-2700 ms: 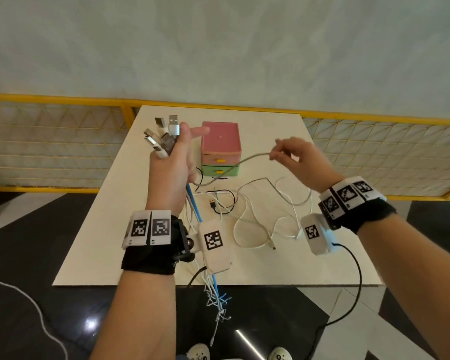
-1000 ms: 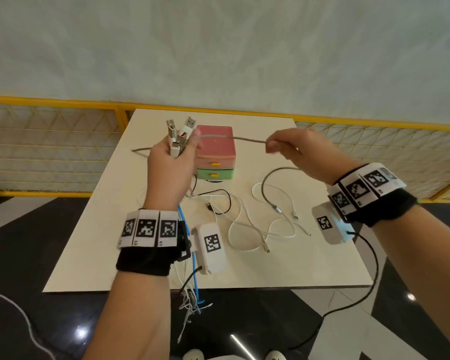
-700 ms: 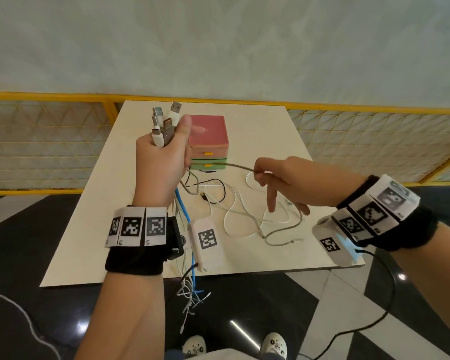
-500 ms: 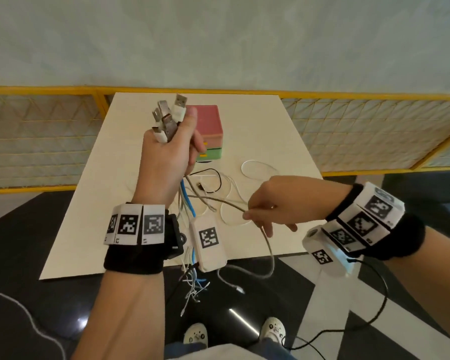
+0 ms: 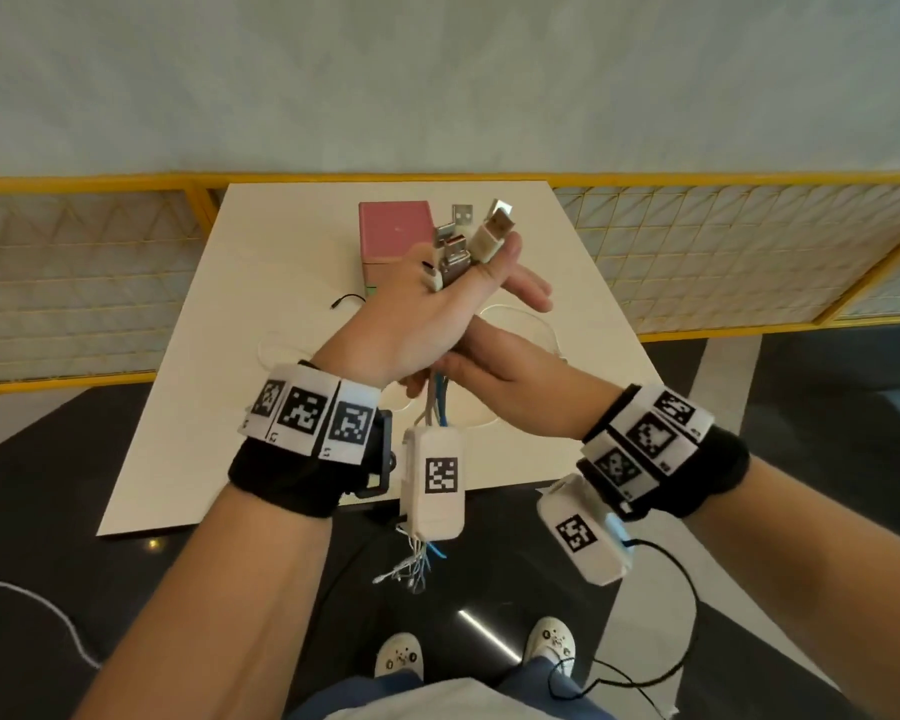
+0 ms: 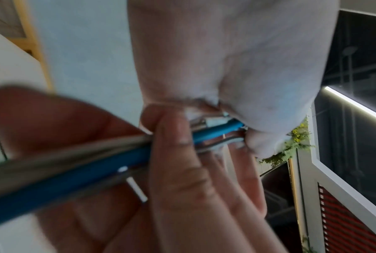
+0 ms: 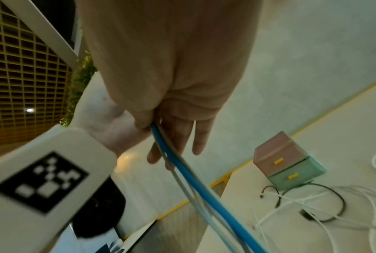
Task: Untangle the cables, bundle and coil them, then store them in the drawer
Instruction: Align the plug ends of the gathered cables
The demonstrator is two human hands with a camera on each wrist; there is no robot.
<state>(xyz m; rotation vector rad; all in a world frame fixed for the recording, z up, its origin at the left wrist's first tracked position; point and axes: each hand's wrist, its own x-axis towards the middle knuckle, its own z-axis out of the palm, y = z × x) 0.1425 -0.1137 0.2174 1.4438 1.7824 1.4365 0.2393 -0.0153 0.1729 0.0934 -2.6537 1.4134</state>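
My left hand (image 5: 494, 283) is raised in front of the drawer box and pinches a cable bundle just below its USB plugs (image 5: 463, 241), which stick up past the thumb. The bundle, with a blue cable (image 7: 193, 179) and white and grey ones, hangs down past my wrist, and its loose ends (image 5: 417, 563) dangle below the table edge. My right hand (image 5: 494, 371) sits directly under the left and grips the same bundle; the left wrist view shows its fingers (image 6: 178, 171) curled round the cables. The pink and green drawer box (image 5: 393, 231) stands shut on the table.
The cream table (image 5: 261, 418) has a yellow railing (image 5: 74, 181) behind it. A black cable (image 7: 334, 196) and thin white cables (image 7: 312, 220) lie loose near the box. Black wires from the wrist cameras trail over the dark floor by my feet.
My right hand drew the grey cable down off the table toward me, then came up under the left hand and took hold of the bundle. The left hand shifted right, in front of the box.
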